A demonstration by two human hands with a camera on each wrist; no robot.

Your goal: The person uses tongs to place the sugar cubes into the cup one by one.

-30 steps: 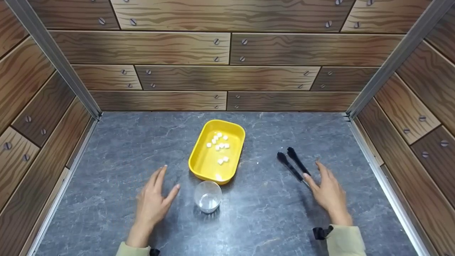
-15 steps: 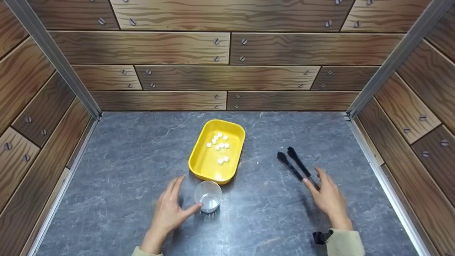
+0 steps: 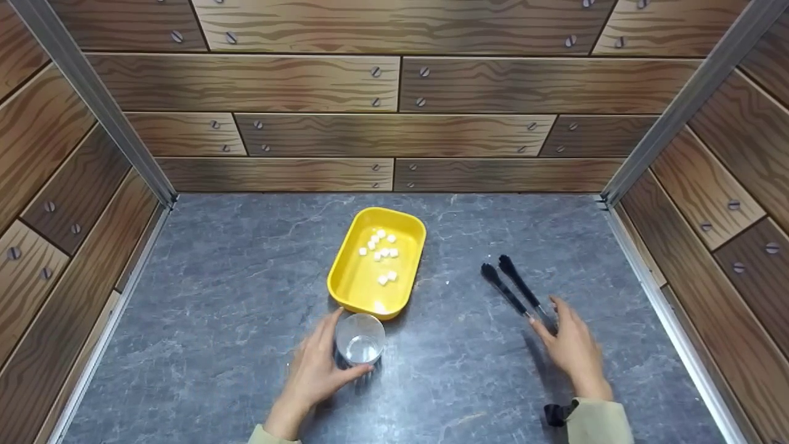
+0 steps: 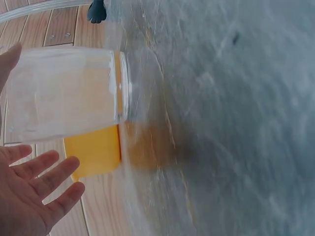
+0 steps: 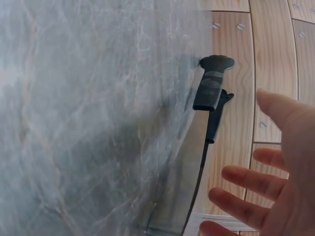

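Observation:
A clear plastic cup (image 3: 360,342) stands upright at the near end of the yellow tray (image 3: 338,287). Around its left side is my left hand (image 3: 313,368), thumb across the near side and fingers toward the tray. In the left wrist view the fingers of that hand (image 4: 37,189) spread loosely beside the cup (image 4: 64,93). Black-tipped metal tongs (image 3: 508,290) lie on the right, their two arms apart. Over their handle end hovers my right hand (image 3: 573,351). The right wrist view has its fingers (image 5: 251,182) spread next to the tongs (image 5: 209,91), apart from them.
Several small white cubes (image 3: 385,253) lie scattered inside the tray. The grey marbled tabletop (image 3: 234,246) is bounded by wood-patterned walls (image 3: 394,135) at the back and both sides, with metal rails (image 3: 672,345) along the side edges.
My left hand has moved right, from beside the cup to around it. The right hand has shifted slightly nearer over the tongs' handle. Cup, tray and tongs have stayed in place.

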